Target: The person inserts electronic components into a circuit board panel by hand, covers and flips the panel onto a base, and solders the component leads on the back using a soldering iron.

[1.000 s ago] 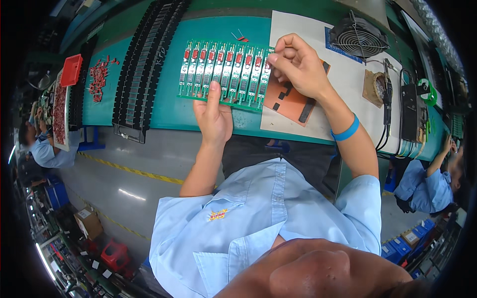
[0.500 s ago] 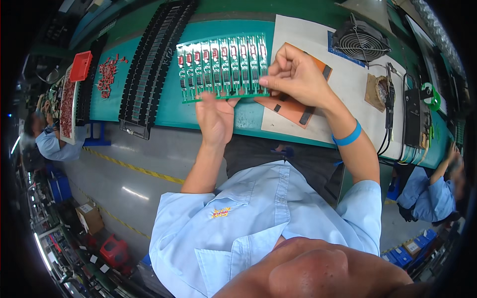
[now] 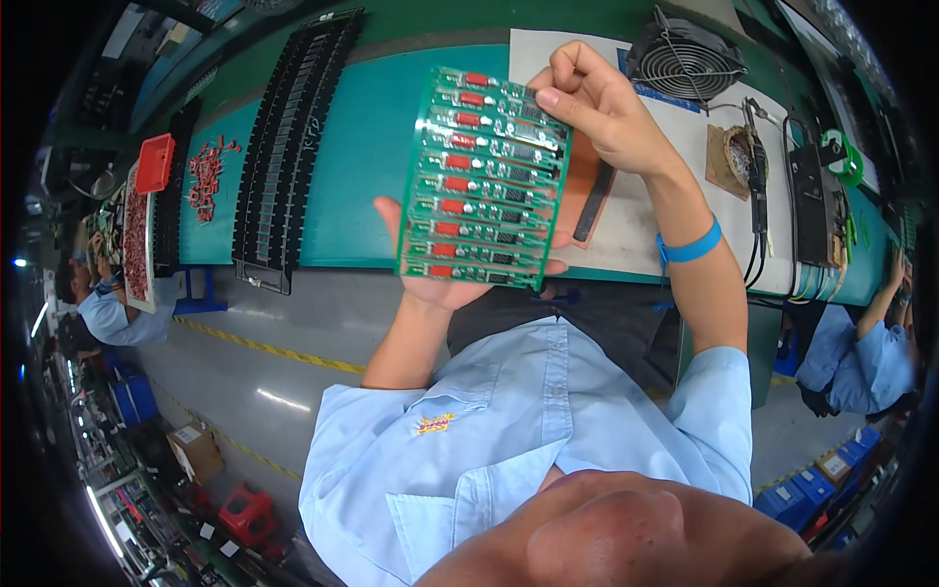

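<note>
Teal workbench (image 3: 352, 220) spans the view beneath a green circuit panel (image 3: 477, 186), which is held up over the bench's near edge. Left of the panel lies a long black slotted rack (image 3: 293, 147); to its upper right stands a black fan (image 3: 688, 68). The person's right hand (image 3: 602, 112) pinches the panel's upper right corner between thumb and fingers. The left hand (image 3: 432, 292) sits behind its lower part, thumb spread clear of the left edge, fingertips showing past the right; whether the palm bears weight cannot be told.

With one corner pinched, a loosened thumb could let the panel swing or drop, and a careless press might bend its parts. It looks glossy and slightly tilted: parallel strips, each carrying a red component (image 3: 456, 184), pale solder spots and a dark chip.
</note>
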